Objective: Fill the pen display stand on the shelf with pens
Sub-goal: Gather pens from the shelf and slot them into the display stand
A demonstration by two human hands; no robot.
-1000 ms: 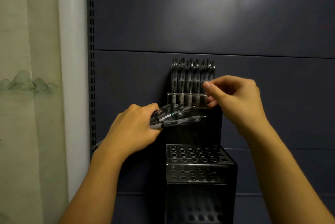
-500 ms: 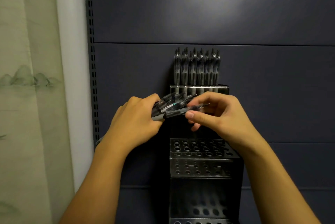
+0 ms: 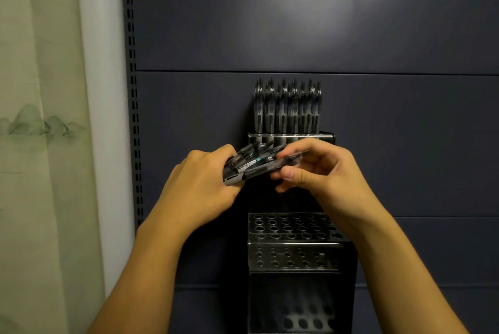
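Largest before us is the dark blue shelf back panel (image 3: 297,22), with a slotted upright (image 3: 131,90) at its left edge and a pale green curtain (image 3: 40,117) beyond that. Against the panel stands the pen display stand (image 3: 297,255) — black, stepped, its tiers pierced with rows of round holes. Only its top tier is filled: a row of pens (image 3: 287,109) stands upright there, clips up, close together; the lower tiers we see hold none.

In front of the stand, our left hand (image 3: 199,190) curls round a bundle of pens (image 3: 251,164), grip tight on their lower ends. Their long axes run from lower left to upper right, fanning slightly, with the free ends pointing at the right hand. They look clear-barrelled with dark parts and small printed labels. Our right hand (image 3: 324,171) pinches one pen of that bundle between thumb and fingers — a narrow grip.
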